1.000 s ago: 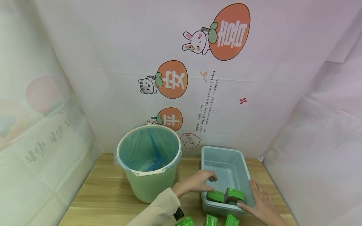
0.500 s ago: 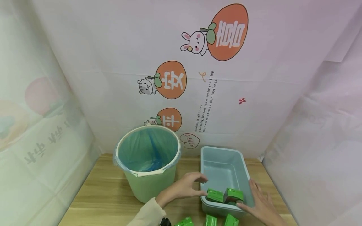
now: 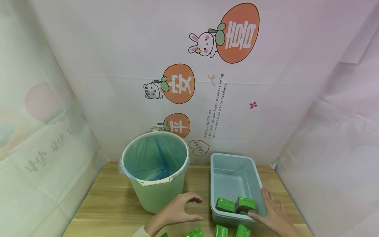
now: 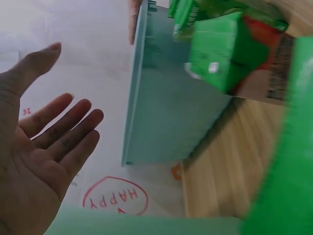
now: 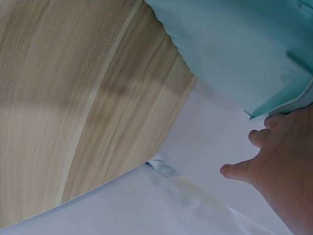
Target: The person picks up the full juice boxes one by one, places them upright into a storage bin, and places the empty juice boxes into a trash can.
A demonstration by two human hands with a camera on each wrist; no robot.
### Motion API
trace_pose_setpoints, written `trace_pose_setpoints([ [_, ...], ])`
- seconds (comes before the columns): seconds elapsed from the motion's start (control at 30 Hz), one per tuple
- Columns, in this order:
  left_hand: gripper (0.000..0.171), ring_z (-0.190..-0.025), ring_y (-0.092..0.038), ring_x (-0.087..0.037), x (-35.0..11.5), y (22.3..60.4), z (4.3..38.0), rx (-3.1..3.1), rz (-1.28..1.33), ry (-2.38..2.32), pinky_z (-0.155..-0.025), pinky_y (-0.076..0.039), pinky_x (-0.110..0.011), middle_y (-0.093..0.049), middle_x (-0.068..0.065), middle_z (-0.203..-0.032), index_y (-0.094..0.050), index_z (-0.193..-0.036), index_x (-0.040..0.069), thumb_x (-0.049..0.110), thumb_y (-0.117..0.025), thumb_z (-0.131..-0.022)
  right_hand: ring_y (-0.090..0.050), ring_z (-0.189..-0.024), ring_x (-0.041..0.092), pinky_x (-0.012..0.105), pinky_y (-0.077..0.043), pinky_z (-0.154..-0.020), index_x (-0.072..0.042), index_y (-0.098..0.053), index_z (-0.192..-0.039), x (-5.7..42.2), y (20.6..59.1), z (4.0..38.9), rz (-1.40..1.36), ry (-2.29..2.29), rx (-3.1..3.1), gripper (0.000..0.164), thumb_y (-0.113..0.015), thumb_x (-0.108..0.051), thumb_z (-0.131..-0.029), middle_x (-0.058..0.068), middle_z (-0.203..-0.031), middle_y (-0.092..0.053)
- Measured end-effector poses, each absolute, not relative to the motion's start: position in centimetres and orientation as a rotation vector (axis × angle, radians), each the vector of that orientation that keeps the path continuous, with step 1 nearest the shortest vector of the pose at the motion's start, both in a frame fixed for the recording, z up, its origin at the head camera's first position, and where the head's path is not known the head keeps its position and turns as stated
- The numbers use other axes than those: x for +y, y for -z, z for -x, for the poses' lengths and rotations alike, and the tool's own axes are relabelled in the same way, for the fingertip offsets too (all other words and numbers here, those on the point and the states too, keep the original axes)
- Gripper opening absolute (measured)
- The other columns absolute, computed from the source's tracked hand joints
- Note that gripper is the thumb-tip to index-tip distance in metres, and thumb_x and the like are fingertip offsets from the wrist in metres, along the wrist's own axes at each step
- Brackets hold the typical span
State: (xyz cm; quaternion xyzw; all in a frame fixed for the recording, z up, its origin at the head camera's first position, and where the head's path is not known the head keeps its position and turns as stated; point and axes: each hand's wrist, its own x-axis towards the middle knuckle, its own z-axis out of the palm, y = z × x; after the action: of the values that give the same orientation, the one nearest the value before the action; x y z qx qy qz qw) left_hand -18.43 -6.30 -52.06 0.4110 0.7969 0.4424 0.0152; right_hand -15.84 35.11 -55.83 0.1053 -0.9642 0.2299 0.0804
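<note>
My left hand (image 3: 177,210) is held over the table, thumb and fingers apart in a C shape with nothing between them. The left wrist view shows its bare palm and spread fingers. My right hand (image 3: 276,212) rests on the right side of a blue-grey plastic bin (image 3: 212,184), thumb at the front corner and fingers along the outer wall. Two green boxes (image 3: 225,204) lie in the bin's near end, with something round and dark partly hidden beside them. Several more green boxes (image 3: 221,231) lie at the table's near edge; one green box (image 4: 215,51) shows red and brown sides.
A light green bucket (image 3: 157,194) with a clear bluish liner stands left of the bin. Wood-grain table (image 3: 97,204) runs beneath everything. Printed white sheets (image 3: 124,108) close off the back and both sides.
My left hand has drawn back from over the bin, leftward and toward me, and its fingers have spread wider. The right hand stays at the bin; the boxes inside keep their place.
</note>
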Motion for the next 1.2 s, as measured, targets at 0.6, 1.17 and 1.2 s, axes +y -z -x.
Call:
trace_pose_setpoints([
  [0.6, 0.050, -0.128, -0.059, -0.010, -10.0, 56.6, 15.6, 2.283, -1.091, -1.424, -0.103, -0.052, -0.033, -0.067, 0.003, -0.137, -0.067, -0.139, 0.019, 0.035, -0.081, -0.093, -0.017, -0.150, 0.062, 0.089, -0.002, -0.108, 0.005, -0.005, -0.167, 35.2, 55.7, 15.9, -0.311, -0.760, -2.900, 0.123, -0.081, -0.050, -0.087, 0.039, -0.166, -0.019],
  [1.17, 0.045, -0.128, -0.061, -0.012, -12.4, 71.5, 18.4, 2.183, -1.094, -1.418, -0.101, -0.055, -0.032, -0.066, 0.008, -0.140, -0.062, -0.146, 0.023, 0.033, -0.071, -0.104, -0.017, -0.149, 0.063, 0.086, 0.003, -0.111, 0.008, -0.008, -0.166, 35.4, 55.9, 16.1, -0.318, -0.777, -2.904, 0.121, -0.081, -0.050, -0.087, 0.040, -0.165, -0.018],
  [1.2, 0.044, -0.128, -0.062, -0.012, -12.6, 73.4, 18.9, 2.186, -1.110, -1.422, -0.100, -0.055, -0.031, -0.066, 0.009, -0.140, -0.062, -0.147, 0.026, 0.033, -0.070, -0.104, -0.017, -0.149, 0.063, 0.086, 0.003, -0.111, 0.008, -0.008, -0.166, 35.4, 55.9, 16.0, -0.318, -0.772, -2.905, 0.121, -0.081, -0.050, -0.087, 0.040, -0.165, -0.019],
])
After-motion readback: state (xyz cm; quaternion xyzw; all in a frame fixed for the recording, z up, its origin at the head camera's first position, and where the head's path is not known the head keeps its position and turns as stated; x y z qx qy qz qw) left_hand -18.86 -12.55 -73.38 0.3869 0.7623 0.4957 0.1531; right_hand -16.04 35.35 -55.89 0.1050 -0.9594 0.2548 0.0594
